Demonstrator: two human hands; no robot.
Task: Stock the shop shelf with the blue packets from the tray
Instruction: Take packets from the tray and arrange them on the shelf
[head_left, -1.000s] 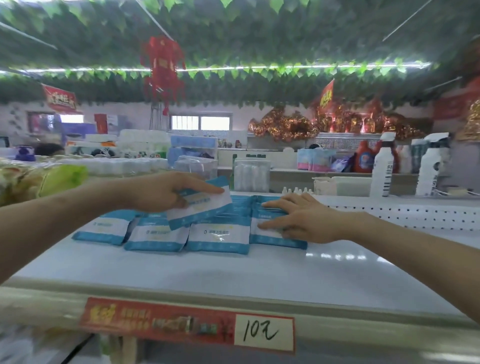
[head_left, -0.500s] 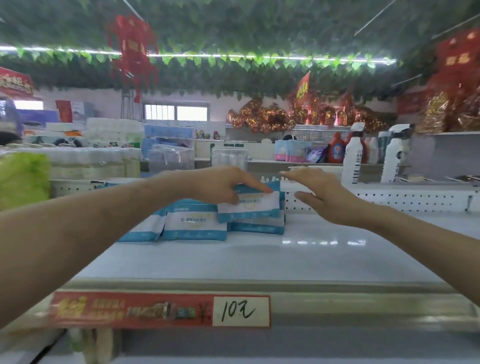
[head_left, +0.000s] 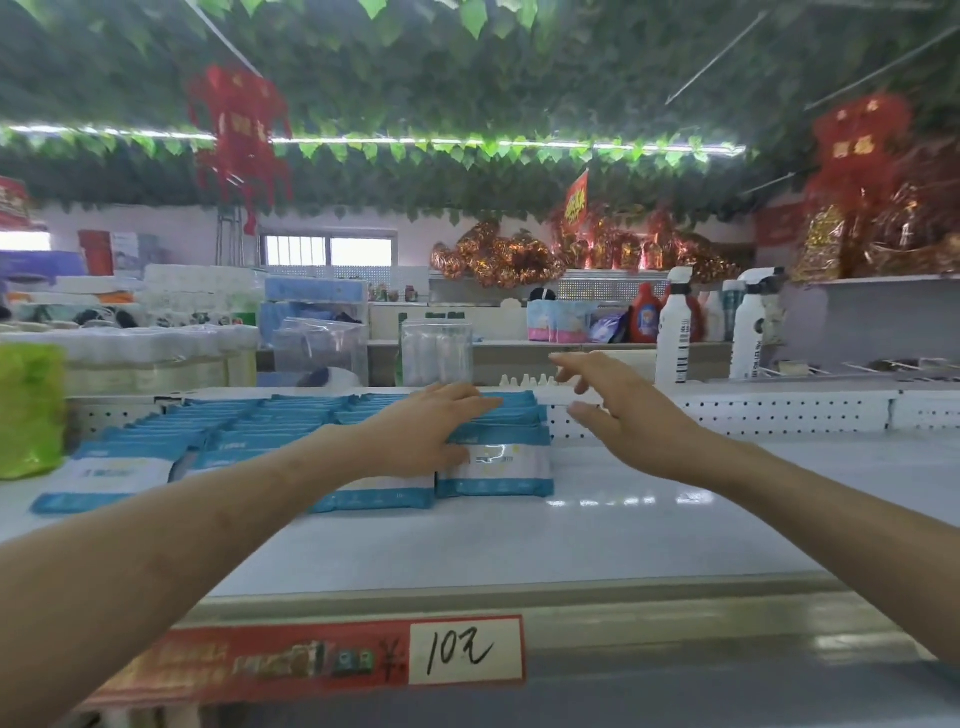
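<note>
A placing step appears to be in hand: the left hand (head_left: 431, 431) is laid flat, fingers extended, on the rightmost stack of blue packets (head_left: 496, 467) on the shelf (head_left: 649, 519), with the thumb against the stack's front face. Whether a packet is being pinched or only pressed down cannot be told. The right hand (head_left: 618, 410) is held spread and empty just beside the stack, touching nothing. The tray is not in view. Next, the stack probably needs squaring off, then fresh packets fetched for the bare right part of the shelf. The packets are flat, soft-looking pouches, glossy, blue-edged with white middles, laid in overlapping rows. The shelf is smooth, white and reflective; a perforated back panel (head_left: 779, 413) is seen behind.
</note>
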